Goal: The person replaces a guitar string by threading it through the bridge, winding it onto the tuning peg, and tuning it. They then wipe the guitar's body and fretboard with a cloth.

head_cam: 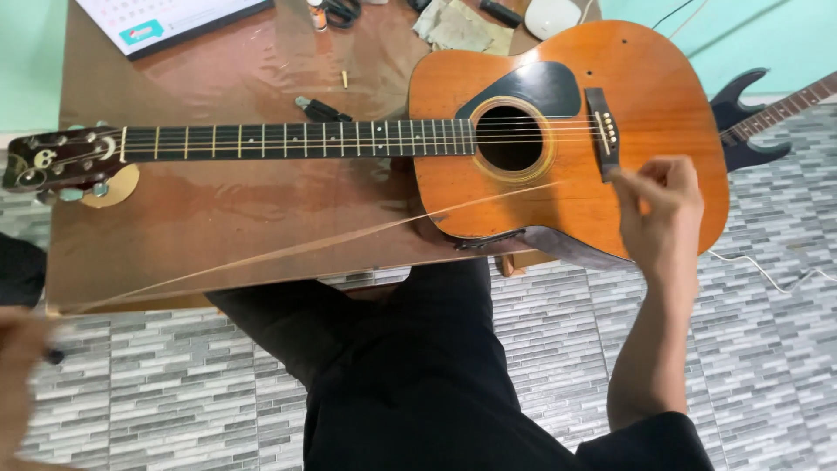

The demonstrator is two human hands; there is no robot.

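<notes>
You hold one loose string (349, 234): right hand (660, 205) fingers pinched on it at the guitar (645, 78) bridge (603, 133), blurred left hand (19, 366) grip unclear; string looks unseated, five others strung.

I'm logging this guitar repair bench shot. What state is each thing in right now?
Acoustic guitar: flat on the brown table, face up, body past the edge.
Loose string: off the neck, stretched slantwise from the bridge toward the lower left.
Right hand: grip pinched at the bridge.
Left hand: blurred, at the string's far end; grip unclear.
Electric guitar: partly hidden behind the acoustic's body.
</notes>
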